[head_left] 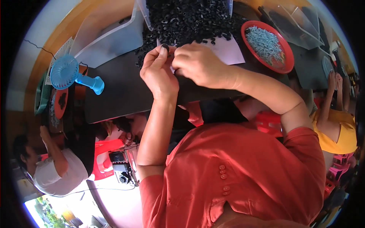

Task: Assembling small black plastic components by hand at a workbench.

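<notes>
Between the thumb and index finger of my left hand (pixel 160 74) is a small round black part (pixel 165 47), held up near the pile's front edge. My right hand (pixel 201 65) is right beside it, its fingers curled in and pressed together; whatever they hold is hidden. Just beyond both hands spreads a large heap of small black plastic parts (pixel 186 19), spilling out of a clear bin. Some of them lie on a pale pinkish sheet (pixel 230 52) under and beside my right hand. Right of the sheet, a red round tray (pixel 288 62) holds many small silvery metal pieces.
A translucent plastic bin (pixel 108 47) stands at the left on the black table (pixel 118 91). In front of it is a blue handheld fan (pixel 64 72). Another clear bin (pixel 294 24) sits at the far right. A person in white (pixel 61 171) and one in yellow (pixel 336 131) sit nearby.
</notes>
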